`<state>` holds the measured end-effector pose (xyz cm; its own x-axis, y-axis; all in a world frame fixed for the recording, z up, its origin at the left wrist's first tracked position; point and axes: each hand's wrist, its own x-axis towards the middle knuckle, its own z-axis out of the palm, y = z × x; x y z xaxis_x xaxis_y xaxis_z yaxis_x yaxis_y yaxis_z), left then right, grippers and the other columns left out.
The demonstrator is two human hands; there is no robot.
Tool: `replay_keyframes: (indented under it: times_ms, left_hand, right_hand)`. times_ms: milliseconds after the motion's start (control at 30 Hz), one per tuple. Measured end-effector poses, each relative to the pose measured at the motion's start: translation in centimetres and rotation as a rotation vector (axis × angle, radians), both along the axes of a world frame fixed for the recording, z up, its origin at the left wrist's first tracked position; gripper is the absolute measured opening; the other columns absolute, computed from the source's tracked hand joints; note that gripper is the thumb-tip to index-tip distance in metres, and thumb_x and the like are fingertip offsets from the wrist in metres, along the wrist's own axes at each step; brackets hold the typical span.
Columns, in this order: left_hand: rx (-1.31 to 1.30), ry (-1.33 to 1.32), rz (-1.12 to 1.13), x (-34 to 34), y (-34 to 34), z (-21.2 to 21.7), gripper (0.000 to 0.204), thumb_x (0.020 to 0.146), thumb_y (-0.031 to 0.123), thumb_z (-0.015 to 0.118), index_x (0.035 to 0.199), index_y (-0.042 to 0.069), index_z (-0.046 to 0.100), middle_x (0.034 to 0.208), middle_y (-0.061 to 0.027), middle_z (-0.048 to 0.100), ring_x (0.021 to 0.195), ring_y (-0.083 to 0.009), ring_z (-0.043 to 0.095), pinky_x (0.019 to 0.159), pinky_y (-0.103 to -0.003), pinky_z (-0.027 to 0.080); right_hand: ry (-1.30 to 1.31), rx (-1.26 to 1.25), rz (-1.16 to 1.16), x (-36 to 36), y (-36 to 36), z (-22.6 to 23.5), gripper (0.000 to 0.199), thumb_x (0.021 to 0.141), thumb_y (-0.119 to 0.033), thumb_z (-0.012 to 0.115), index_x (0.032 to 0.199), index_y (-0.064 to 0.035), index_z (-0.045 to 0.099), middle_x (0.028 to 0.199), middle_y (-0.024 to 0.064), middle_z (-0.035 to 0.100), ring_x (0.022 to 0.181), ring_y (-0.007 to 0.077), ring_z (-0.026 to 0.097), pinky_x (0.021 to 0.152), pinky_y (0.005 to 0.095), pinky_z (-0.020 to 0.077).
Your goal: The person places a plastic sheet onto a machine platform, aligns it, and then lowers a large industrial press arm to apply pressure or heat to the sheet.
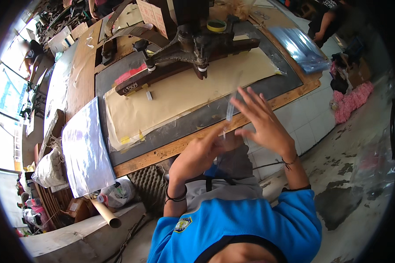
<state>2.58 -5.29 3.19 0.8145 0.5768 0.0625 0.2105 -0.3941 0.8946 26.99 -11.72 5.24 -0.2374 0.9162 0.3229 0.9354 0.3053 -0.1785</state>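
Observation:
A narrow strip of clear plastic stands up between my hands, over the table's near wooden edge. My left hand is closed, with its fingertips at the strip's lower end. Just to the right, my right hand has its fingers spread, close beside the strip; I cannot tell whether they touch it. Beyond my hands, a brown paper sheet lies on the dark table surface. A heavy dark metal press head with a long bar reaches across that sheet. A small grey block rests on the paper.
A stack of clear plastic sheets lies at the table's left corner, another bluish stack at the far right. A tape roll sits on the machine. A cardboard tube juts out below left. Other people are in the background.

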Motion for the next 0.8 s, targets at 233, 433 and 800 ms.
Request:
replay_keyframes:
  times_ms: [233, 433, 800]
  left_hand:
    - [0.108, -0.128, -0.216, 1.2, 0.0, 2.4, 0.052, 0.094, 0.003, 0.066, 0.144, 0.011, 0.057, 0.102, -0.0176, 0.075, 0.088, -0.0388, 0.073, 0.079, -0.046, 0.057]
    - [0.215, -0.038, 0.31, -4.5, 1.3, 2.7, 0.042, 0.093, 0.002, 0.069, 0.135, 0.01, 0.065, 0.083, -0.0102, 0.073, 0.073, -0.0219, 0.07, 0.072, -0.033, 0.055]
    - [0.365, -0.004, 0.593, -4.9, 1.0, -2.8, 0.035, 0.095, 0.009, 0.07, 0.13, 0.011, 0.068, 0.082, -0.0058, 0.068, 0.071, -0.0247, 0.056, 0.076, -0.038, 0.048]
  right_hand:
    - [-0.095, -0.42, 0.145, 1.2, -1.2, 5.5, 0.025, 0.088, -0.041, 0.075, 0.094, -0.0178, 0.078, 0.103, 0.0065, 0.078, 0.1, 0.0215, 0.073, 0.123, 0.0485, 0.0338]
    - [0.513, -0.437, -0.069, 10.8, -2.0, 9.3, 0.022, 0.097, -0.029, 0.073, 0.1, -0.0082, 0.077, 0.079, 0.0035, 0.074, 0.075, 0.0111, 0.071, 0.065, 0.0257, 0.0537]
    - [1.398, 0.392, -0.743, 44.2, 5.4, 1.8, 0.027, 0.104, -0.028, 0.067, 0.118, -0.0047, 0.069, 0.103, 0.0035, 0.075, 0.083, 0.0132, 0.068, 0.074, 0.0298, 0.061]
